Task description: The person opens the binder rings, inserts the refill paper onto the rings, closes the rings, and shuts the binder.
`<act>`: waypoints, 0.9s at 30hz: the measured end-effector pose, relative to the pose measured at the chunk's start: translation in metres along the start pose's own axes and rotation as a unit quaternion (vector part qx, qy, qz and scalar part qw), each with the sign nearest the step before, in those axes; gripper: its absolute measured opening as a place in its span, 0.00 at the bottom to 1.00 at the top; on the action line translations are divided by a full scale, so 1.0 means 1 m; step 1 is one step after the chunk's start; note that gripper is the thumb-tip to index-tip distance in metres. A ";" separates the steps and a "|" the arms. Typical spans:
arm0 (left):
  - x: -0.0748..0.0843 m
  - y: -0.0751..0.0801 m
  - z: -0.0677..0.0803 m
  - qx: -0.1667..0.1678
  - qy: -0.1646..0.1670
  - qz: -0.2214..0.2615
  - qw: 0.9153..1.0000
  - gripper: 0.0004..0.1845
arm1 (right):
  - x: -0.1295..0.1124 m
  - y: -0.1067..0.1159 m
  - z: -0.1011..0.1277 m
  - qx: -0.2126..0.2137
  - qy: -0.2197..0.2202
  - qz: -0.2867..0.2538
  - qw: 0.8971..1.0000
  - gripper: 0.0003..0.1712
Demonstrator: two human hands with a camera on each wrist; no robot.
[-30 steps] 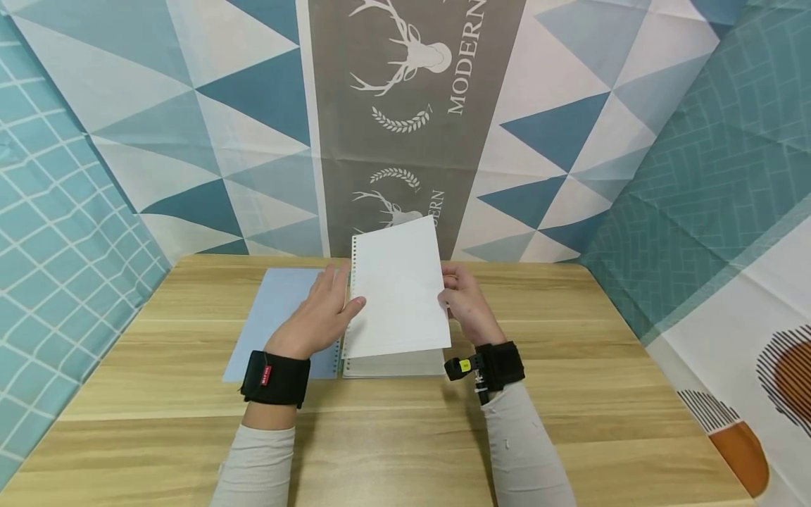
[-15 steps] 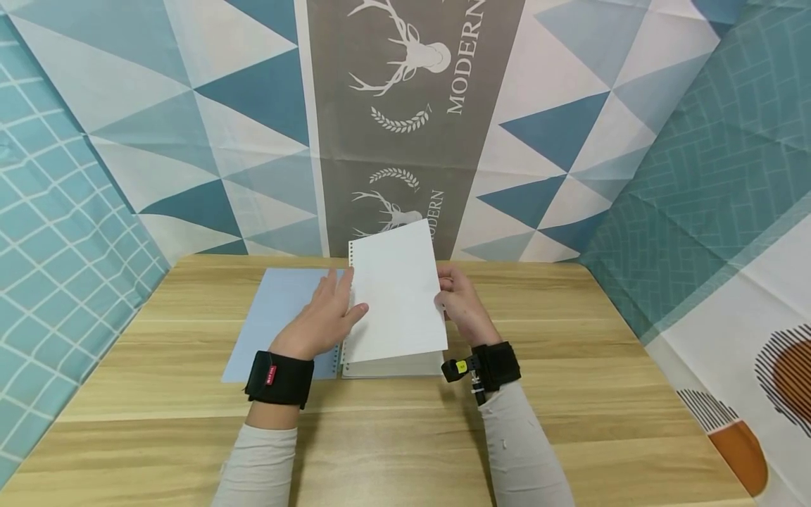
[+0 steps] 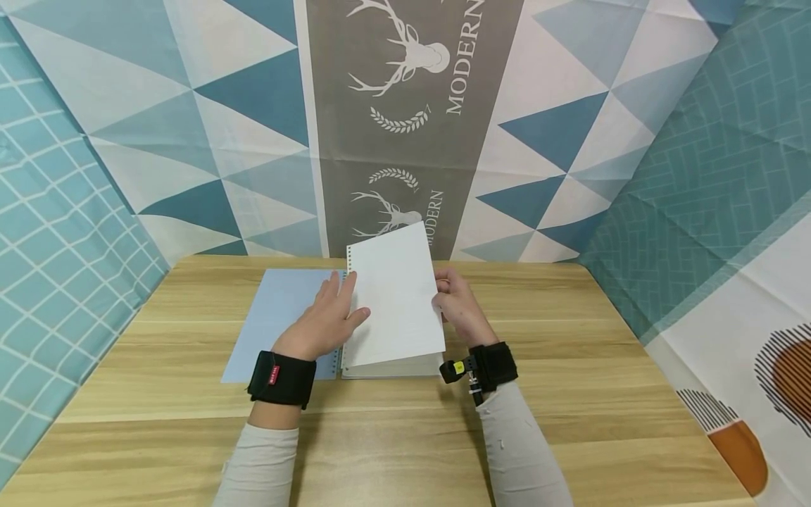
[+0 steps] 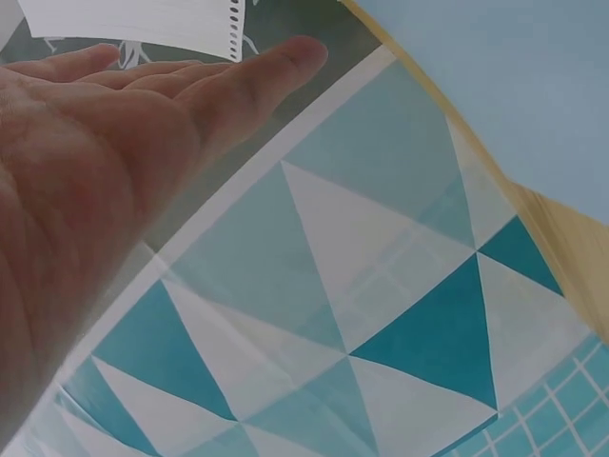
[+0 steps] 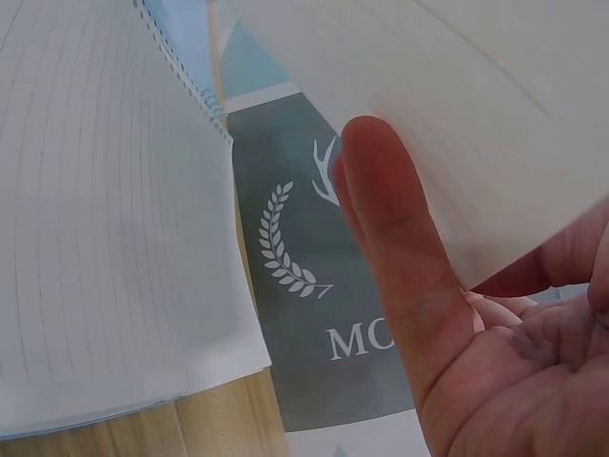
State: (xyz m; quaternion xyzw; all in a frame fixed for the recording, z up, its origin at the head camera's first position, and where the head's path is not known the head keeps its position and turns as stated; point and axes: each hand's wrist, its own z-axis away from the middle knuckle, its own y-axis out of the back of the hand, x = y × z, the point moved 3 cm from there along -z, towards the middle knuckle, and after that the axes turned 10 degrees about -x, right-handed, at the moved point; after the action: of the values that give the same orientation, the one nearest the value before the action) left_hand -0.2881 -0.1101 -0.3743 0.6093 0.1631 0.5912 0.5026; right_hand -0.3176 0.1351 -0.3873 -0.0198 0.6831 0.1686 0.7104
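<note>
From the head view, your right hand [image 3: 459, 306] pinches the white punched loose-leaf sheet [image 3: 395, 292] raised over the open ring-bound notebook [image 3: 393, 365] on the wooden table [image 3: 570, 394]; it stands steeper than 1 second ago. Your left hand [image 3: 326, 317] lies flat beside the sheet, over the pale blue cover [image 3: 272, 317]. The left wrist view shows straight fingers [image 4: 247, 90]. The right wrist view shows ruled lines on the stack [image 5: 105, 238].

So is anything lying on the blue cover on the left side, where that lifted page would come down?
Only the left hand. It rests on the blue cover beside the rings, thumb against the lifted page, which the right hand holds by its right edge. Nothing else lies on the cover.
</note>
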 end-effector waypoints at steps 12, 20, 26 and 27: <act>0.004 -0.007 -0.006 -0.012 0.007 -0.006 1.000 0.41 | 0.003 -0.002 -0.003 0.003 -0.012 0.010 1.000 0.29; 0.002 -0.011 -0.009 -0.024 0.007 -0.006 1.000 0.40 | 0.006 -0.003 -0.003 0.005 -0.014 0.017 1.000 0.28; 0.002 -0.011 -0.009 -0.024 0.011 -0.006 1.000 0.40 | 0.005 -0.006 -0.002 0.004 -0.016 0.017 1.000 0.28; 0.002 -0.011 -0.009 -0.024 0.011 -0.006 1.000 0.40 | 0.005 -0.006 -0.002 0.004 -0.016 0.017 1.000 0.28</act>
State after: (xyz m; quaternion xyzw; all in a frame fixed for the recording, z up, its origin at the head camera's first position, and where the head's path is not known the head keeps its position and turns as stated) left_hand -0.2908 -0.0999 -0.3839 0.5895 0.1586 0.5986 0.5187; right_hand -0.3183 0.1300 -0.3930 -0.0028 0.6727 0.1783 0.7181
